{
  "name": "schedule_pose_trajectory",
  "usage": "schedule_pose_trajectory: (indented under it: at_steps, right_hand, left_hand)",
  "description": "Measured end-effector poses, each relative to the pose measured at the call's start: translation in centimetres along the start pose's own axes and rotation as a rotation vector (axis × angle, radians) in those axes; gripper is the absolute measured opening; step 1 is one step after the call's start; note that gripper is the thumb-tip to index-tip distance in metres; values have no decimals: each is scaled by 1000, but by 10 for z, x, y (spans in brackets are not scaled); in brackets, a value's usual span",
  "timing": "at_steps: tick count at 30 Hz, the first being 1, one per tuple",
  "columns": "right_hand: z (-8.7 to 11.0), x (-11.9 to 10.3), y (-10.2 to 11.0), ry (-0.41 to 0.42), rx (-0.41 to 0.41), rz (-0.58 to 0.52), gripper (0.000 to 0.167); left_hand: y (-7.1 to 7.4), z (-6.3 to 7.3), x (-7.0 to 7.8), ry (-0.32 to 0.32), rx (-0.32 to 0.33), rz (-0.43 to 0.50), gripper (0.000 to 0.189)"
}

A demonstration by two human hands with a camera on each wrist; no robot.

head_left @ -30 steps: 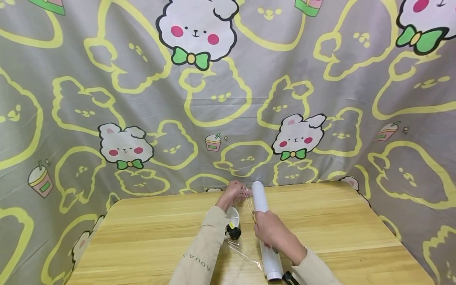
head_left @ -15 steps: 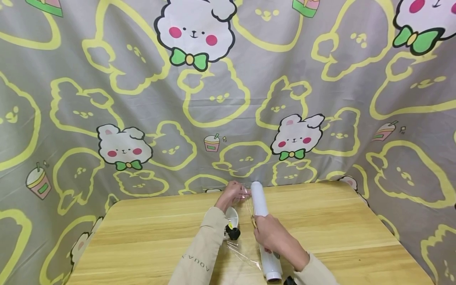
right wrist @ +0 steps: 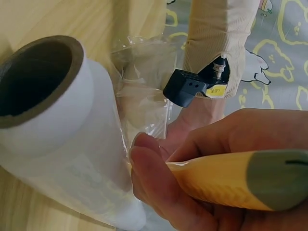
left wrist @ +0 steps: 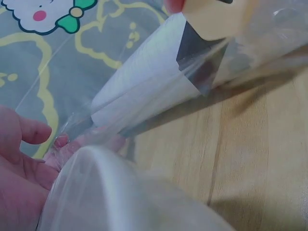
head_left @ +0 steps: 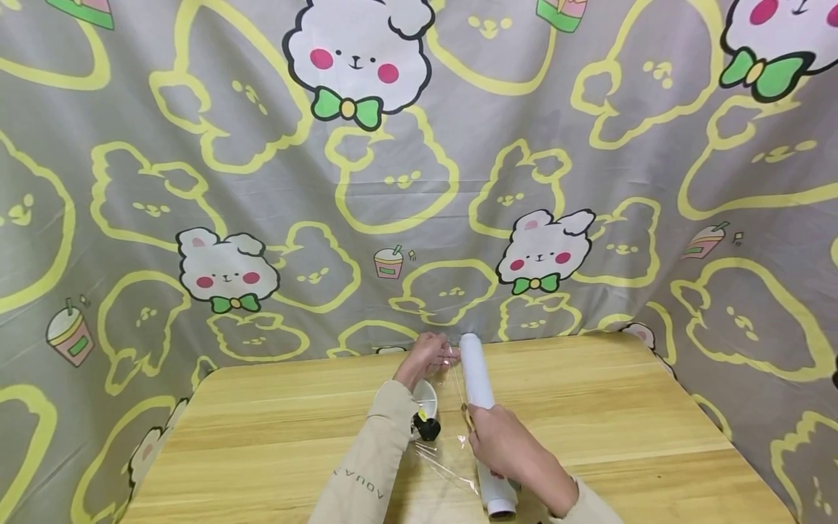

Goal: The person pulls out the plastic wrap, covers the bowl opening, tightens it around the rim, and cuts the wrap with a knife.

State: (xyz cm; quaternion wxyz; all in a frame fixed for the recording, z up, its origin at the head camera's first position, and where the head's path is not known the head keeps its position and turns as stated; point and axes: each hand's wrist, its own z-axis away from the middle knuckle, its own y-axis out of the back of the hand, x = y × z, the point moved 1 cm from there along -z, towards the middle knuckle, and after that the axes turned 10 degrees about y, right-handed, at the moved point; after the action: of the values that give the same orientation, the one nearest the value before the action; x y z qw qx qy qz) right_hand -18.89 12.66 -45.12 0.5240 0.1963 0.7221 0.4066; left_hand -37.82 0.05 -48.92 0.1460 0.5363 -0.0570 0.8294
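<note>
My right hand (head_left: 511, 444) grips a yellow-handled utility knife (right wrist: 211, 180) beside a white roll of cling film (head_left: 481, 378). In the left wrist view its wide dark blade (left wrist: 199, 57) meets a clear stretch of film (left wrist: 139, 91) drawn off the roll. My left hand (head_left: 428, 356), near the far end of the roll, holds the gathered edge of that film at its fingers, with the thumb standing apart. A white bowl (head_left: 425, 397) sits under the left wrist, and its pale rim (left wrist: 103, 159) fills the lower part of the left wrist view.
The roll lies lengthwise on a wooden table (head_left: 622, 407), its hollow cardboard core (right wrist: 36, 79) facing the near side. A patterned curtain (head_left: 294, 182) hangs along the back edge and both sides. A black wrist camera (head_left: 425, 428) on the left arm partly covers the bowl.
My right hand has slid a little toward the near edge along the roll with the knife. The left hand stays almost in place, holding the film.
</note>
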Motion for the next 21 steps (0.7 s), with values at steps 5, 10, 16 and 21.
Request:
schedule_pose_trajectory:
  at_steps: [5,10,16,21]
  right_hand:
    - [1,2,0,12,7,26,26]
    - [1,0,1,-5,7,10,25]
    - [2,-1,2,-1,8,-1,17]
    - [3,-3,4,-45,-9,-49,18]
  left_hand:
    - [-2,-1,1,-20,-4,6,24]
    - [-2,-2,1,-21,-7,13,32]
    - [-2,-3,0,-28,-13,13,28]
    - [-2,-5,-1,-31,-17,22,28]
